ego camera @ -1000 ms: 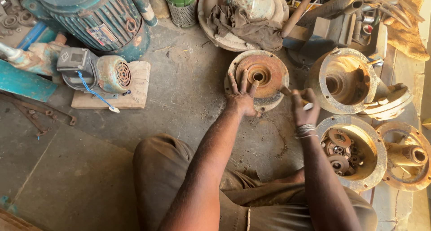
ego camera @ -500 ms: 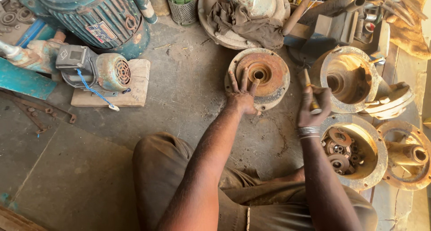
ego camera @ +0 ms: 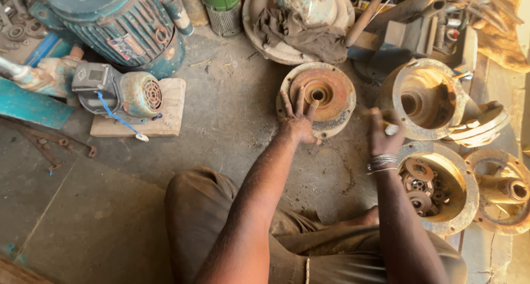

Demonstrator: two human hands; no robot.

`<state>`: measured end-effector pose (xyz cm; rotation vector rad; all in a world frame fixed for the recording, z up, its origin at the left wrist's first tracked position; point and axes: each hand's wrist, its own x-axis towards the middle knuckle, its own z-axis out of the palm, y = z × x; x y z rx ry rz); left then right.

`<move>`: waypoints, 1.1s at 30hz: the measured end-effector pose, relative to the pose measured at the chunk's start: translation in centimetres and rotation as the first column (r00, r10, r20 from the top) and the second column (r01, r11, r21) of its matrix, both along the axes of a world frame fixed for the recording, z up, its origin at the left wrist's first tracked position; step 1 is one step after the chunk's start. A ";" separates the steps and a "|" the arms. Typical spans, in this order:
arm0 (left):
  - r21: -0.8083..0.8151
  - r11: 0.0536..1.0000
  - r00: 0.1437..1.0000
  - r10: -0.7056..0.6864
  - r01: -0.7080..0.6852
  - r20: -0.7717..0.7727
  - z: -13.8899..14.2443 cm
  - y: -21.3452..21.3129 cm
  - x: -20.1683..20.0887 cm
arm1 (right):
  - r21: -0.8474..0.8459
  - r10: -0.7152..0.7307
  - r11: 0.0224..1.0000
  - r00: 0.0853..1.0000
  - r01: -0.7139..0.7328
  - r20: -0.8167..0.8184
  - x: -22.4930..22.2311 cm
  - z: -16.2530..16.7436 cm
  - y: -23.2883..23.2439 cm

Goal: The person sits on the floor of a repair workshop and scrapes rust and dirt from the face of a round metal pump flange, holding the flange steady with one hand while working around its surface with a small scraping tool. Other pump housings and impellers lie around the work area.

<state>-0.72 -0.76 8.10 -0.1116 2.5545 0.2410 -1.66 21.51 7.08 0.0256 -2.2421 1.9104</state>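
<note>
Left hand (ego camera: 298, 121) stays spread flat on rusty round pump cover (ego camera: 317, 99) on the floor. Right hand (ego camera: 383, 132), lifted off the cover since a second ago, pinches a small tool (ego camera: 391, 129).

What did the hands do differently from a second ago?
The right hand, gripping a small tool, lifted off the rusty round cover and drew back to the right, away from it. The left hand stayed put, fingers spread on the cover's near edge. The cover, the housings and the motors did not move.
</note>
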 end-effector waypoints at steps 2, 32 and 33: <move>-0.019 1.000 1.000 -0.016 0.016 0.008 0.0 0.0 0.2 | 0.029 -0.034 0.999 0.982 0.040 -0.185 0.2 0.4 0.0; 0.049 0.998 0.999 0.028 -0.026 -0.028 -0.5 -0.1 0.3 | 0.313 0.027 0.950 0.990 0.018 -0.139 0.8 0.8 -0.3; 0.044 0.999 0.999 0.031 -0.029 -0.028 -0.5 -0.1 0.3 | 0.308 0.085 0.950 0.992 -0.053 -0.092 0.8 0.8 -0.4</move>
